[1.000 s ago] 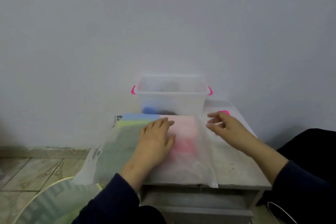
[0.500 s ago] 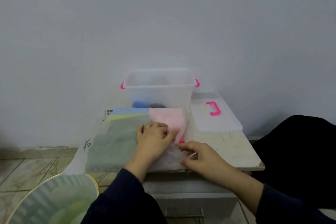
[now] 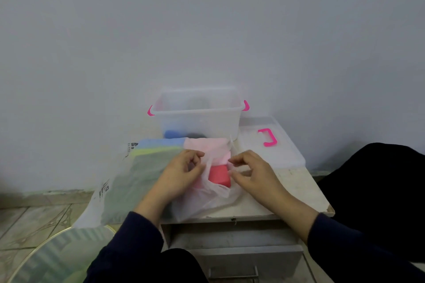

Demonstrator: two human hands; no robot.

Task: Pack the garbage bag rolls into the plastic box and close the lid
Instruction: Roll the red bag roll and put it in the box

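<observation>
A translucent plastic bag (image 3: 128, 181) full of coloured garbage bag rolls lies on the small cabinet top. My left hand (image 3: 181, 174) and my right hand (image 3: 250, 172) each pinch an edge of the bag's mouth and hold it apart. A pink-red roll (image 3: 219, 176) shows in the gap between them. Behind stands the clear plastic box (image 3: 200, 117) with pink latches, open, with a blue roll (image 3: 173, 133) and a dark roll inside. Its clear lid (image 3: 264, 145) with a pink handle lies flat to the right.
The white cabinet top (image 3: 296, 193) has a chipped front right corner and a drawer below. A round glass table (image 3: 53, 257) sits at the lower left over tiled floor. A dark object fills the right side. A plain wall stands close behind the box.
My right hand came back from near the lid to the bag's mouth. Both hands took hold of the bag's edges and pulled them apart, baring the pink-red roll.
</observation>
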